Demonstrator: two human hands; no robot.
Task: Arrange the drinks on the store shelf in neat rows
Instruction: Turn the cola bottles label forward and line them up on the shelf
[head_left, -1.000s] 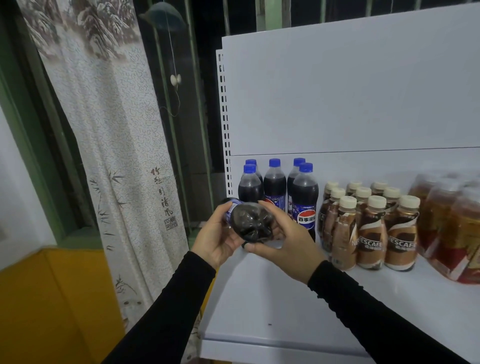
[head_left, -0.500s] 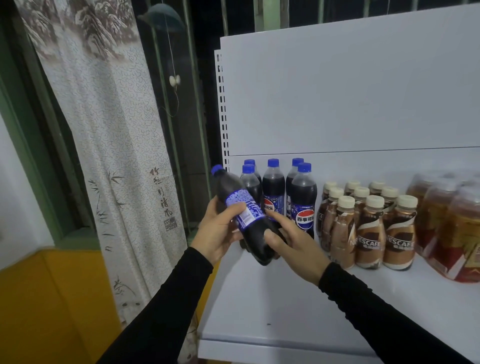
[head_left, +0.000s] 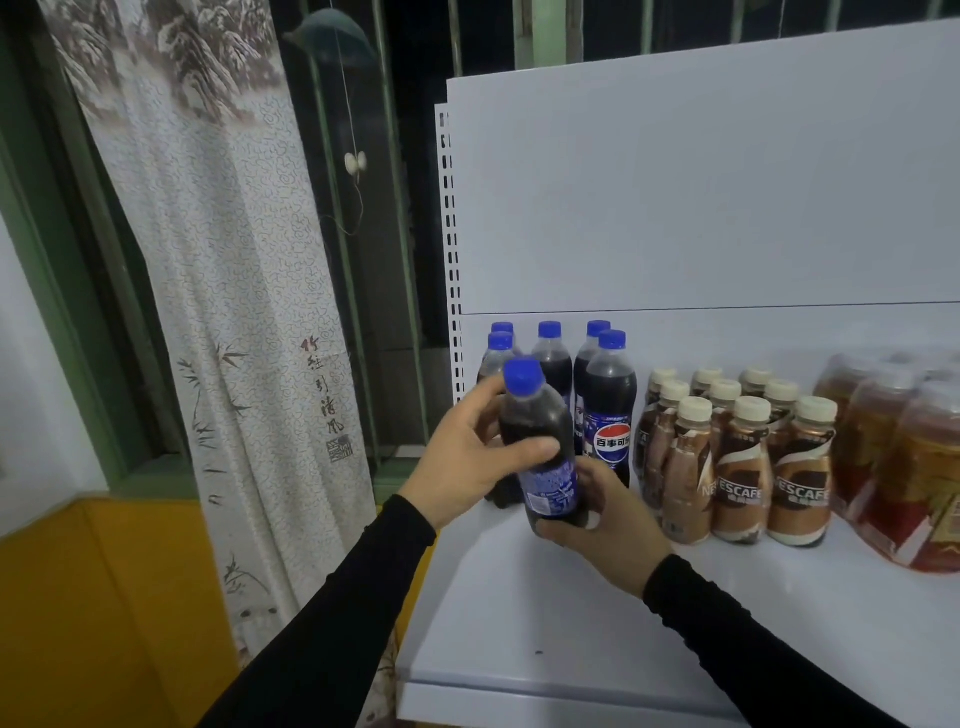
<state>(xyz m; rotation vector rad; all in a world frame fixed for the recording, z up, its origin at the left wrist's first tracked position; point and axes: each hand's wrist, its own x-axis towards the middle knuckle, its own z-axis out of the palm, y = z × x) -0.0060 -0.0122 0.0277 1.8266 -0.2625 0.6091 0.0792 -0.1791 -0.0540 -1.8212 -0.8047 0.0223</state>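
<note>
A dark cola bottle (head_left: 540, 415) with a blue cap and blue label stands nearly upright, just above the white shelf (head_left: 571, 623) near its left end. My left hand (head_left: 467, 462) grips its upper body, thumb across the front. My right hand (head_left: 608, 514) cups its base from the right and below. Behind it stand several more cola bottles (head_left: 610, 410) with blue caps. Whether the held bottle's base touches the shelf is hidden by my right hand.
Several brown coffee bottles (head_left: 737, 467) with cream caps stand in rows to the right. A shrink-wrapped pack of amber drinks (head_left: 904, 467) sits at the far right. A perforated shelf upright (head_left: 454, 260) and a patterned curtain (head_left: 223, 312) lie to the left.
The cola bottle went from lying base-toward-me, to tilted with cap left, to nearly upright now. Both hands moved with it, the right sliding under its base.
</note>
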